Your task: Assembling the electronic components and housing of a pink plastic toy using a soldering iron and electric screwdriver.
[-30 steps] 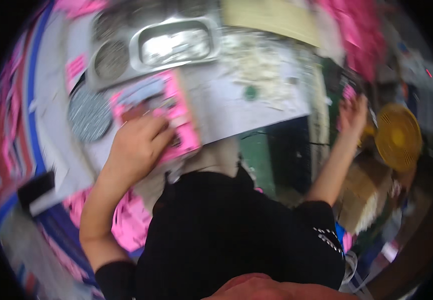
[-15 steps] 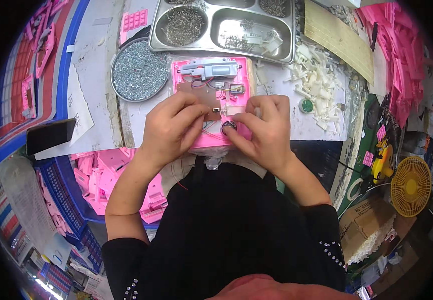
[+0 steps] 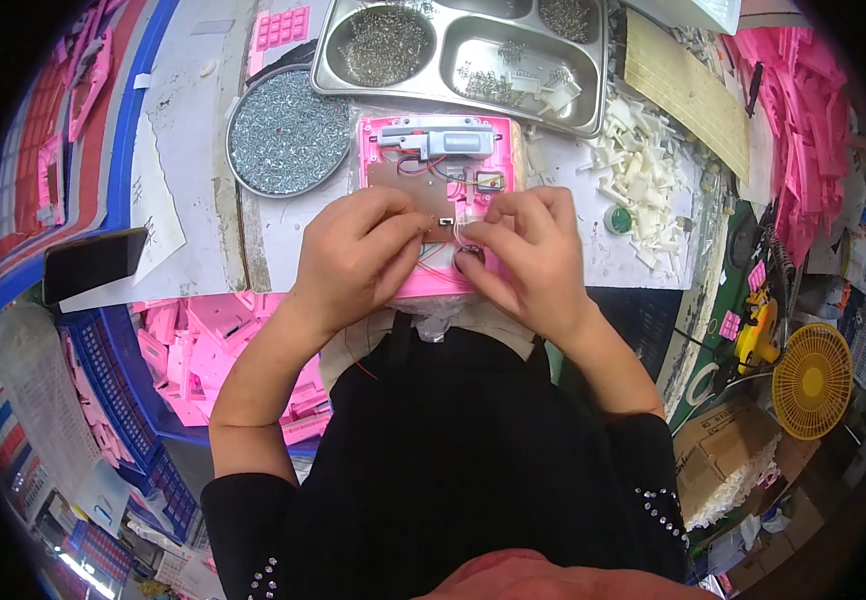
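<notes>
In front of me a pink plastic housing [image 3: 503,150] lies open on the table. Inside it are a grey motor unit [image 3: 453,143], a brown circuit board [image 3: 406,188], a small metal-framed part [image 3: 490,181] and thin coloured wires. My left hand [image 3: 365,250] is closed over the board's lower left, thumb and fingertips pinched together; anything between them is hidden. My right hand [image 3: 538,255] has its thumb and index finger closed on a small round black part [image 3: 468,262] at the housing's lower right, mostly covered by the fingers.
A round dish of screws [image 3: 288,135] stands left of the housing, a steel compartment tray [image 3: 593,110] with springs behind it. White plastic pieces [image 3: 643,185] lie to the right near a green round cap [image 3: 617,220]. A phone [image 3: 93,265] rests at the left edge; pink parts [image 3: 223,340] fill a bin below.
The whole view has shifted slightly, with the table things appearing further right. Both hands stay at the housing; the right fingers now cover more of the round black part.
</notes>
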A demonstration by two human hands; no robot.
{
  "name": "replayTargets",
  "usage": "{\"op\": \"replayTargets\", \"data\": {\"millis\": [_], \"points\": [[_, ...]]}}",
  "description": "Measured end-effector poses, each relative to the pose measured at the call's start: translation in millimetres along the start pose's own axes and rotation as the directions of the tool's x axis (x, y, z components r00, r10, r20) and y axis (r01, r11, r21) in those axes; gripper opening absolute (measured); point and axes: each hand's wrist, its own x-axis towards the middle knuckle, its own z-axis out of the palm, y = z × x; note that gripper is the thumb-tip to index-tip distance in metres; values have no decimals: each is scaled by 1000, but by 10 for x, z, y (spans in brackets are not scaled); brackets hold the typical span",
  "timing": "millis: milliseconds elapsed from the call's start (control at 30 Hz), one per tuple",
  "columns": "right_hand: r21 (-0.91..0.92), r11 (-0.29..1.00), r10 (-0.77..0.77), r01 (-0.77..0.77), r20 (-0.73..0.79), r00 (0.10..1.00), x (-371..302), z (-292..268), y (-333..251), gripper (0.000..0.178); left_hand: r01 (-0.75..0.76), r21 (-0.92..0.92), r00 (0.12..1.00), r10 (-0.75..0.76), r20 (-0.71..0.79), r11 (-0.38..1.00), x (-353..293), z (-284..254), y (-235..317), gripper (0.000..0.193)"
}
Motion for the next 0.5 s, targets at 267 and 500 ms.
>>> {"op": "replayTargets", "data": {"millis": [267,500], "points": [[-87,988,130,-128,8,992,-165,-14,-178,23,-201,58,965,187,183,978,197,58,51,30],[-21,991,135,-135,19,991,-174,-5,-128,23,-350,103,920,321,224,931,320,70,-91,29]]}}
